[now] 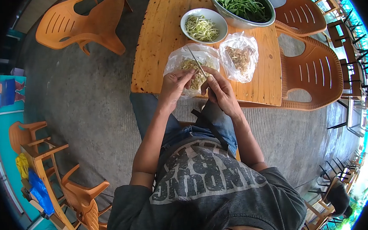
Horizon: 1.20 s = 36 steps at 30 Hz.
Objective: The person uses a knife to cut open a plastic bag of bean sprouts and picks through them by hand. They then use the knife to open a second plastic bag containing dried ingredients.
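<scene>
My right hand [221, 91] is closed around a small knife [196, 60], its thin blade pointing away from me. Beside it, my left hand [176, 84] has thumb and fingers pinched together close to the blade; what they hold is too small to make out, though bean sprouts are all around. Both hands are over the near edge of an open clear plastic bag [174, 58] of bean sprouts [189, 64]. To its right, a second plastic bag [251, 47] contains brownish, stringy scraps [238, 59]. Behind them is a white bowl [183, 27] with pale trimmed sprouts [202, 28].
A metal basin [246, 23] of green leaves [242, 1] stands at the wooden table's [155, 32] far right. Orange plastic chairs [90, 21] and brown chairs [316, 75] flank the table. Another table [49, 182] with coloured bags is at the left. A person [338, 196] bends at far right.
</scene>
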Motion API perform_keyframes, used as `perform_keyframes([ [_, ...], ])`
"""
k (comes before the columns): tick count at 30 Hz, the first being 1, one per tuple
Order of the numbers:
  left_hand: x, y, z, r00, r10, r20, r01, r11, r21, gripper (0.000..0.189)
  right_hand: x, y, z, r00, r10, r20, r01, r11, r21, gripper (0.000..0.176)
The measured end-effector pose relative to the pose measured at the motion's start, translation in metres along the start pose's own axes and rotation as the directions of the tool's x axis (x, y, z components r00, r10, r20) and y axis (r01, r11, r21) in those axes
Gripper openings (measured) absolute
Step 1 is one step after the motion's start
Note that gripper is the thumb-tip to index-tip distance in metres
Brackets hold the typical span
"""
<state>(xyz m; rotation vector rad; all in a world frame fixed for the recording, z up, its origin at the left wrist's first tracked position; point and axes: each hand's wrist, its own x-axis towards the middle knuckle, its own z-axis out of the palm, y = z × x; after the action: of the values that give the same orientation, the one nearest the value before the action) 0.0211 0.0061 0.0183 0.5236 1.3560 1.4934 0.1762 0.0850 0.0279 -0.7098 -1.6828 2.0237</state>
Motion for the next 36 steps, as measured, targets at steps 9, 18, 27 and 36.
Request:
perform_keyframes([
  [9,0.005,-0.004,0.007,0.999,0.053,-0.012,-0.053,0.998,-0.013,0.021,-0.008,-0.007,-0.008,0.998,0.013,-0.063,-0.009,0.998,0.06,0.037],
  [18,-0.007,-0.007,-0.03,0.995,0.019,-0.093,-0.018,1.0,0.014,0.022,-0.008,-0.017,-0.075,0.798,-0.308,-0.518,0.049,0.89,-0.454,0.034],
  [27,-0.015,-0.01,-0.044,0.951,0.28,-0.133,-0.199,0.88,0.432,0.018,0.022,0.012,-0.109,0.711,-0.48,-0.515,-0.167,0.595,-0.786,0.022],
  [36,0.007,-0.019,-0.012,0.839,0.543,0.002,-0.288,0.443,0.849,0.014,0.03,0.003,0.005,0.884,-0.396,-0.25,0.135,0.727,-0.673,0.021],
])
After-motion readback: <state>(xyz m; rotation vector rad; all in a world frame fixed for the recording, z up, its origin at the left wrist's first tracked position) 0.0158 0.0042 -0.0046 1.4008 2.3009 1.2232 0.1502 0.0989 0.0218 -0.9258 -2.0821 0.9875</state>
